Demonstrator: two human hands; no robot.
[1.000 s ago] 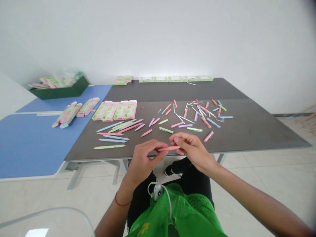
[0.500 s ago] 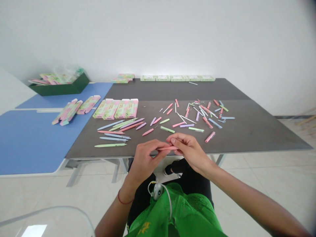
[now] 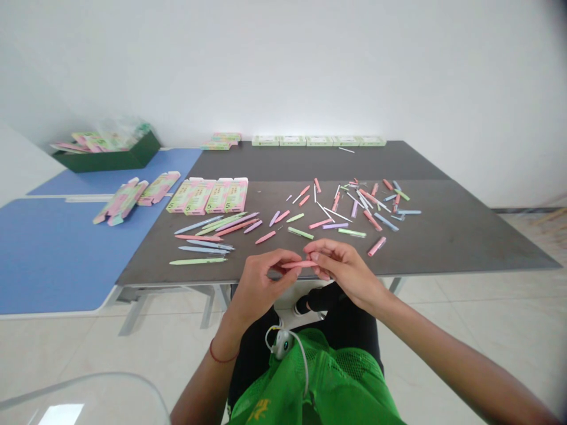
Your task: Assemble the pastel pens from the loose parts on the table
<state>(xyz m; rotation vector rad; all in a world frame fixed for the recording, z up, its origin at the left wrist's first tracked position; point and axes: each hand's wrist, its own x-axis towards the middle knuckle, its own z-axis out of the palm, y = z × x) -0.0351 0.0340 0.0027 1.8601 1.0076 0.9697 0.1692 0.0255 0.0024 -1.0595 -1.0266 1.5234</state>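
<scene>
A pink pen (image 3: pixel 299 264) lies level between my two hands, just over the table's front edge. My left hand (image 3: pixel 269 275) pinches its left part between thumb and fingers. The right end is in the closed fingertips of my right hand (image 3: pixel 339 263), which hide that end. Beyond the hands lie loose pen parts: a pink barrel piece (image 3: pixel 266 237), a green barrel piece (image 3: pixel 300 232) and a purple one (image 3: pixel 335 225). To the left, several whole pens in pastel colours rest in a loose pile, among them a green pen (image 3: pixel 198 261).
Upright pastel boxes (image 3: pixel 215 196) stand behind the pens. Scattered white refills (image 3: pixel 325 211) and pen pieces cover the right side. Flat cartons (image 3: pixel 121 202) and a dark green bin (image 3: pixel 110 156) are on the blue table (image 3: pixel 53 254). More boxes (image 3: pixel 319 141) line the back edge.
My right hand has shifted slightly to the right and its fingers have moved along the pen, so more of the pink pen shows between the hands. The table items have not moved.
</scene>
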